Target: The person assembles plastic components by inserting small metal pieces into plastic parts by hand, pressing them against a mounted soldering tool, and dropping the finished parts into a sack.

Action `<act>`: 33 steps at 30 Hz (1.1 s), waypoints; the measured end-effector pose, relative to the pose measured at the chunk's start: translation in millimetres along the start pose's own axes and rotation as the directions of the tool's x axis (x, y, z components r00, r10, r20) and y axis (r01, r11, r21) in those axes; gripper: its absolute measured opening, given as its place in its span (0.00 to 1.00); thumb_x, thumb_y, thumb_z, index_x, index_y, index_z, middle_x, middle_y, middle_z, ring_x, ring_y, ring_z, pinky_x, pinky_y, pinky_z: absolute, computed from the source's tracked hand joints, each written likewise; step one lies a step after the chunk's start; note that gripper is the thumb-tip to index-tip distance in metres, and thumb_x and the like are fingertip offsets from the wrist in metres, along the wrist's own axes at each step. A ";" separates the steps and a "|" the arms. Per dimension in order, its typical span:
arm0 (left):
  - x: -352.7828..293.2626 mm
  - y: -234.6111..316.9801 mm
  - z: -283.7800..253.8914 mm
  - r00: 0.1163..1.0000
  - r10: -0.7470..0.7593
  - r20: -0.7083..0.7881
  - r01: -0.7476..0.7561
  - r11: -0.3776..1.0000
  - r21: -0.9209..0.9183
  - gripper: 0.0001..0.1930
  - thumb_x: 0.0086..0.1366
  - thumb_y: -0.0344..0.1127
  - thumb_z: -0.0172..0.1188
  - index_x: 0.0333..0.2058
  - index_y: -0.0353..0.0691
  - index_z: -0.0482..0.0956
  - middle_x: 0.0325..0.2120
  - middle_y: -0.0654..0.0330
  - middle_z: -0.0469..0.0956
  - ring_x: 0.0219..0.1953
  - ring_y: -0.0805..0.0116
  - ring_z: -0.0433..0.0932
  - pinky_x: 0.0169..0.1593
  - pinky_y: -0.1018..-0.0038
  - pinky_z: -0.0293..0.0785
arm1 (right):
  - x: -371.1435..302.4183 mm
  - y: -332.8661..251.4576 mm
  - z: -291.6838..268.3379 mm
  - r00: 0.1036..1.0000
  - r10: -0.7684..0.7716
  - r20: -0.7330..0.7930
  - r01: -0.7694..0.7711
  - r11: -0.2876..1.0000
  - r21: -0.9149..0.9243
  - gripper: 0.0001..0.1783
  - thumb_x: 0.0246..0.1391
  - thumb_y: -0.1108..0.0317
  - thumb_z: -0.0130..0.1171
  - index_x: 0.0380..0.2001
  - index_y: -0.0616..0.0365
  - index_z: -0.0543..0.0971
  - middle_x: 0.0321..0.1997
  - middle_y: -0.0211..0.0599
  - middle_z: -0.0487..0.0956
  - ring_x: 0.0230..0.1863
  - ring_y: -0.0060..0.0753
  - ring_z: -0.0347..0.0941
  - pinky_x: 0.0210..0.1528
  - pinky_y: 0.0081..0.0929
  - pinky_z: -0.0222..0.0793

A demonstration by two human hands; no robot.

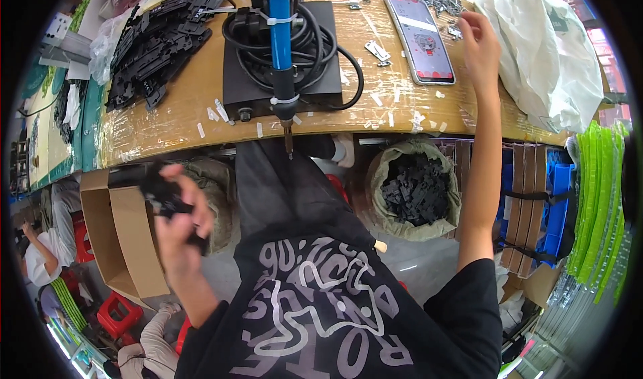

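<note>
My left hand (187, 211), blurred by motion, is wrapped round a black plastic part (163, 193) off the table's front edge, above a cardboard box and a sack. On the far right of the table, my right hand (481, 49) has its fingertips drawn together by a pile of small metal pieces (439, 1). What sits between those fingertips, if anything, is too small to make out. A phone (423, 41) with a lit screen lies just left of that hand. In front of me, a blue-handled electric screwdriver (282, 31) hangs tip down before a dark box with coiled cable.
Black plastic parts (157, 47) are heaped at the table's left. A white plastic bag (546, 57) stands at the right. Below the edge are an open cardboard box (130, 238) and a sack of black parts (380, 213). Loose metal plates (377, 49) and tape scraps dot the table.
</note>
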State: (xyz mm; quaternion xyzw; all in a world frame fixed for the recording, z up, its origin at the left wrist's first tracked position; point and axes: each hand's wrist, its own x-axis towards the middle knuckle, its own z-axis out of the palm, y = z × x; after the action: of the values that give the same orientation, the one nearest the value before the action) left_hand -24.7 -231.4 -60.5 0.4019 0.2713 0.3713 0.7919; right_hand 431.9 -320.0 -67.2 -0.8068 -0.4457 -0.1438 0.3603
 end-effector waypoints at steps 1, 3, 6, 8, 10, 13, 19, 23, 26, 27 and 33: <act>-4.4 -8.9 9.7 0.998 -0.064 0.002 0.064 0.998 0.021 0.31 0.46 0.30 0.58 0.50 0.40 0.57 0.28 0.62 0.59 0.20 0.75 0.62 0.16 0.82 0.60 | -8.2 -10.9 -5.2 0.999 0.027 -0.044 -0.022 0.992 0.121 0.09 0.50 0.68 0.52 0.33 0.60 0.74 0.30 0.37 0.77 0.30 0.29 0.73 0.33 0.23 0.66; -8.6 -30.6 21.6 0.977 -0.201 0.071 0.211 0.961 -0.179 0.27 0.46 0.27 0.54 0.48 0.40 0.58 0.27 0.60 0.60 0.19 0.72 0.62 0.15 0.79 0.62 | -23.8 -26.7 -13.2 0.995 0.058 -0.080 -0.037 0.970 0.241 0.09 0.49 0.69 0.52 0.34 0.60 0.74 0.29 0.35 0.77 0.30 0.25 0.73 0.33 0.20 0.66; -12.4 -48.5 36.3 0.927 -0.329 0.182 0.368 0.896 -0.250 0.24 0.51 0.31 0.50 0.48 0.36 0.57 0.28 0.56 0.65 0.21 0.67 0.69 0.21 0.74 0.70 | -46.3 -47.8 -23.1 0.982 0.184 -0.041 -0.156 0.916 0.370 0.10 0.49 0.71 0.54 0.35 0.63 0.74 0.30 0.33 0.76 0.32 0.21 0.72 0.34 0.17 0.65; -15.1 -52.7 46.1 0.900 -0.380 0.215 0.418 0.893 -0.169 0.23 0.53 0.32 0.47 0.48 0.35 0.57 0.30 0.53 0.68 0.26 0.63 0.73 0.27 0.73 0.72 | -62.4 -62.7 -28.6 0.940 0.333 -0.068 -0.241 0.794 0.558 0.10 0.49 0.72 0.53 0.35 0.67 0.74 0.30 0.36 0.76 0.32 0.23 0.72 0.35 0.17 0.66; -14.3 -52.8 53.5 0.891 -0.372 0.261 0.416 0.900 -0.134 0.23 0.56 0.32 0.45 0.51 0.32 0.56 0.32 0.51 0.69 0.28 0.63 0.73 0.32 0.72 0.74 | -81.6 -78.3 -38.4 0.909 0.413 -0.064 -0.297 0.747 0.595 0.11 0.50 0.73 0.52 0.37 0.69 0.73 0.31 0.40 0.75 0.31 0.26 0.72 0.38 0.19 0.67; -16.7 -52.0 62.7 0.841 -0.493 0.225 0.506 0.863 0.000 0.26 0.58 0.36 0.44 0.52 0.27 0.55 0.30 0.51 0.69 0.28 0.64 0.73 0.30 0.67 0.76 | -118.0 -89.4 -41.0 0.869 0.494 -0.023 -0.316 0.591 0.742 0.11 0.50 0.75 0.50 0.38 0.69 0.72 0.32 0.43 0.75 0.31 0.27 0.73 0.40 0.24 0.68; -23.1 -61.5 57.6 0.783 -0.561 0.269 0.568 0.821 0.059 0.21 0.61 0.33 0.46 0.51 0.30 0.58 0.30 0.55 0.70 0.27 0.69 0.73 0.27 0.75 0.76 | -180.0 -147.8 -26.1 0.854 0.338 0.397 -0.464 0.147 0.873 0.10 0.47 0.78 0.51 0.36 0.68 0.73 0.32 0.45 0.74 0.29 0.33 0.73 0.38 0.33 0.71; -24.1 -60.6 60.8 0.798 -0.552 0.240 0.535 0.833 0.139 0.15 0.60 0.31 0.48 0.45 0.32 0.62 0.28 0.58 0.71 0.25 0.73 0.73 0.24 0.80 0.74 | -193.9 -179.6 -22.9 0.849 0.226 0.478 -0.516 0.157 0.842 0.10 0.45 0.83 0.51 0.35 0.69 0.72 0.33 0.45 0.75 0.31 0.34 0.74 0.37 0.29 0.70; -27.4 -59.5 60.3 0.825 -0.526 0.209 0.511 0.851 0.125 0.13 0.60 0.30 0.49 0.42 0.33 0.63 0.30 0.56 0.72 0.28 0.72 0.74 0.27 0.78 0.74 | -195.0 -188.5 -22.8 0.867 0.195 0.458 -0.488 0.148 0.860 0.09 0.45 0.85 0.49 0.33 0.69 0.70 0.34 0.48 0.74 0.34 0.34 0.74 0.39 0.27 0.69; -28.3 -59.5 60.4 0.842 -0.507 0.183 0.501 0.862 0.082 0.12 0.60 0.30 0.49 0.41 0.33 0.63 0.31 0.54 0.73 0.30 0.70 0.75 0.30 0.77 0.75 | -195.3 -188.2 -21.8 0.886 0.207 0.414 -0.448 0.153 0.881 0.09 0.46 0.85 0.48 0.33 0.68 0.69 0.34 0.49 0.74 0.36 0.35 0.73 0.41 0.27 0.68; -27.7 -66.3 62.8 0.977 -0.211 -0.033 0.189 0.928 -0.322 0.12 0.59 0.29 0.49 0.42 0.34 0.65 0.38 0.49 0.72 0.42 0.59 0.73 0.47 0.66 0.69 | -197.4 -193.0 -18.1 0.877 0.287 0.386 -0.425 0.085 0.901 0.09 0.43 0.85 0.49 0.31 0.64 0.69 0.34 0.47 0.74 0.39 0.35 0.71 0.47 0.30 0.64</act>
State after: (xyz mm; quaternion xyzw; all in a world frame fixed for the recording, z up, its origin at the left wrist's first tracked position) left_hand 29.6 -307.7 -79.2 0.2270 0.2742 0.3406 0.8702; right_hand 164.0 -388.1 -76.3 -0.4809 -0.2423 0.3071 0.7847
